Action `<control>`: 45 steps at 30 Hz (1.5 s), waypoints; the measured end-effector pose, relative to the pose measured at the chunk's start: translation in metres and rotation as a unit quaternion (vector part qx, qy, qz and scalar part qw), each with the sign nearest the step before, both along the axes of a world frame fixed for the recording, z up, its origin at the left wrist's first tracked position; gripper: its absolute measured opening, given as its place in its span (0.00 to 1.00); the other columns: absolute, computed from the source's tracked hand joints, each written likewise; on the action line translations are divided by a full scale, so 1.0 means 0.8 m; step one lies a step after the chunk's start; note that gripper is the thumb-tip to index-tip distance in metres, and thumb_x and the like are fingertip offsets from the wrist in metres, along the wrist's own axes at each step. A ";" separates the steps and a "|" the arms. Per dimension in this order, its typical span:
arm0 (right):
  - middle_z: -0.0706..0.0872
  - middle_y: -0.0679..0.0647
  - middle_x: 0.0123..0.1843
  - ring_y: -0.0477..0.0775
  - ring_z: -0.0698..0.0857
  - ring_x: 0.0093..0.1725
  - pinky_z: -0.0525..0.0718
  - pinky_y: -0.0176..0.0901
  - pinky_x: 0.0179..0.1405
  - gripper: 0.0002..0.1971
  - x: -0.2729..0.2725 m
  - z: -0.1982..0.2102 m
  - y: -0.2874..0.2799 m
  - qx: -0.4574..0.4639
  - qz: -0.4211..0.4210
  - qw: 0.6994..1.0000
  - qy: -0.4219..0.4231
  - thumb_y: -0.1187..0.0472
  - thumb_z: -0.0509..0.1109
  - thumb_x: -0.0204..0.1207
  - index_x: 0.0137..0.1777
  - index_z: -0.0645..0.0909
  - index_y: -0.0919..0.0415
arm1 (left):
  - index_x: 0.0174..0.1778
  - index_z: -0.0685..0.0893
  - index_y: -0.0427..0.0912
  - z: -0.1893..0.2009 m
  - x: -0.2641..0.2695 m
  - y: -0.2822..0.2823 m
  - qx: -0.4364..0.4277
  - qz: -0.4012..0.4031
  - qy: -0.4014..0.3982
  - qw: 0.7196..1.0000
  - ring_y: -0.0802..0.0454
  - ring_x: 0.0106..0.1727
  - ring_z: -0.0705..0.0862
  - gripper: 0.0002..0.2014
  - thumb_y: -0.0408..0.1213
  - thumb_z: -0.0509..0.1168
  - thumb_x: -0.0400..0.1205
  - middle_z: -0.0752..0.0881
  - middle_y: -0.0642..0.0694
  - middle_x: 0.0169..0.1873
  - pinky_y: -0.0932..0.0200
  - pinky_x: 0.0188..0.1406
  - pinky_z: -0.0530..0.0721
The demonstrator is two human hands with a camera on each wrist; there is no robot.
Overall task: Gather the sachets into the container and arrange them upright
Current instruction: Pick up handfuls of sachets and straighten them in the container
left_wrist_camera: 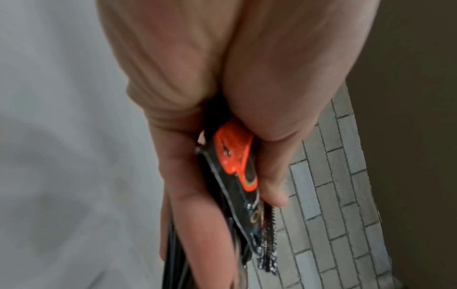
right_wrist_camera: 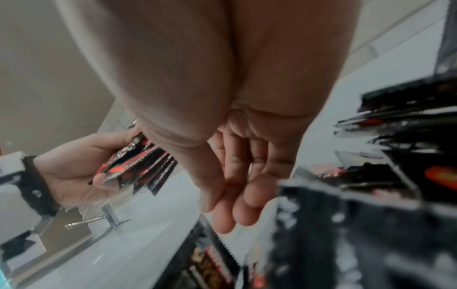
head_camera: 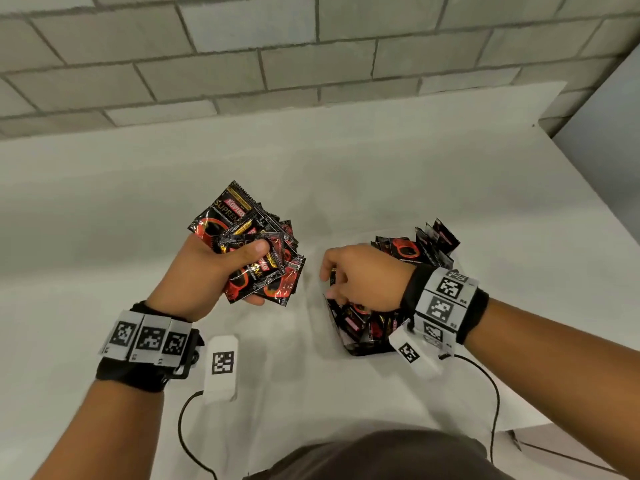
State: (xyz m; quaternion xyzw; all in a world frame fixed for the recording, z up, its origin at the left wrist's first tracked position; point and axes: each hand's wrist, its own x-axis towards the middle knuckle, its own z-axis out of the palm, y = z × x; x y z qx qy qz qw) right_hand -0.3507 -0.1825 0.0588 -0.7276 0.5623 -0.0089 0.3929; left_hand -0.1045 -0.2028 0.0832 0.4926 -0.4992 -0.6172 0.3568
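My left hand (head_camera: 254, 271) grips a fanned bunch of black-and-red sachets (head_camera: 249, 244) above the white table, thumb on top and fingers underneath. The left wrist view shows the same bunch of sachets (left_wrist_camera: 237, 172) pinched edge-on between thumb and fingers. To the right stands a clear container (head_camera: 337, 336), hard to make out, with several sachets (head_camera: 415, 251) inside, some upright and some leaning. My right hand (head_camera: 330, 282) hovers over the container's left end. In the right wrist view its fingers (right_wrist_camera: 230, 213) lie straight and together and hold nothing, just above the container's sachets (right_wrist_camera: 371, 224).
A white tagged block (head_camera: 221, 365) with a black cable lies on the table near my left wrist. A grey brick wall (head_camera: 311, 46) runs along the far side. The table's right edge (head_camera: 588, 188) slants down close behind the container.
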 end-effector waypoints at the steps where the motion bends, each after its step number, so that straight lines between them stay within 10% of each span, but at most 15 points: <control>1: 0.86 0.48 0.42 0.43 0.81 0.34 0.79 0.32 0.33 0.09 -0.003 0.001 -0.001 -0.021 0.005 1.000 0.013 0.60 0.75 0.80 0.58 0.84 0.59 | 0.68 0.82 0.37 -0.001 0.000 0.000 0.001 -0.001 -0.002 1.000 0.29 0.45 0.93 0.21 0.34 0.73 0.78 0.92 0.36 0.54 0.39 0.30 0.90; 6: 0.78 0.55 0.59 0.58 0.83 0.55 0.84 0.51 0.55 0.24 -0.002 -0.001 -0.011 -0.062 0.075 0.981 0.167 0.46 0.74 0.77 0.66 0.79 0.61 | 0.63 0.84 0.42 0.002 -0.003 0.002 0.006 -0.009 -0.001 1.000 0.30 0.47 0.93 0.18 0.34 0.74 0.77 0.93 0.38 0.54 0.37 0.29 0.91; 12: 0.74 0.57 0.67 0.62 0.86 0.53 0.85 0.52 0.42 0.46 0.017 -0.007 -0.013 -0.037 0.202 0.922 0.327 0.41 0.85 0.63 0.74 0.69 0.63 | 0.65 0.84 0.41 0.002 -0.002 0.011 0.004 -0.032 -0.016 0.999 0.30 0.47 0.93 0.19 0.35 0.74 0.77 0.93 0.37 0.54 0.34 0.31 0.91; 17: 0.71 0.61 0.71 0.66 0.86 0.57 0.89 0.60 0.55 0.44 0.027 0.003 -0.026 0.017 0.208 0.907 0.366 0.44 0.87 0.62 0.73 0.73 0.62 | 0.65 0.84 0.40 0.003 -0.003 0.017 0.003 -0.042 -0.026 0.999 0.30 0.45 0.94 0.19 0.34 0.73 0.78 0.93 0.37 0.53 0.34 0.30 0.91; 28: 0.81 0.42 0.40 0.45 0.78 0.37 0.68 0.41 0.30 0.17 -0.006 0.053 -0.027 -0.089 0.124 0.969 0.193 0.47 0.84 0.66 0.46 0.79 0.48 | 0.66 0.83 0.38 0.003 -0.016 0.009 0.003 -0.062 -0.029 0.998 0.28 0.43 0.93 0.16 0.31 0.73 0.82 0.92 0.35 0.53 0.33 0.32 0.90; 39: 0.92 0.45 0.43 0.49 0.91 0.43 0.89 0.48 0.46 0.16 -0.131 0.097 0.006 -0.104 -0.144 0.984 -0.021 0.45 0.84 0.67 0.52 0.86 0.44 | 0.65 0.84 0.38 -0.002 -0.030 0.008 0.016 -0.075 -0.034 0.997 0.26 0.43 0.92 0.16 0.32 0.73 0.81 0.93 0.35 0.53 0.32 0.31 0.91; 45: 0.84 0.41 0.54 0.45 0.84 0.53 0.83 0.43 0.53 0.29 -0.163 0.036 0.035 -0.092 -0.125 0.983 0.096 0.35 0.83 0.60 0.59 0.84 0.46 | 0.67 0.83 0.38 -0.008 -0.031 0.005 0.015 -0.070 -0.035 0.997 0.27 0.45 0.93 0.18 0.32 0.73 0.81 0.92 0.35 0.55 0.34 0.33 0.91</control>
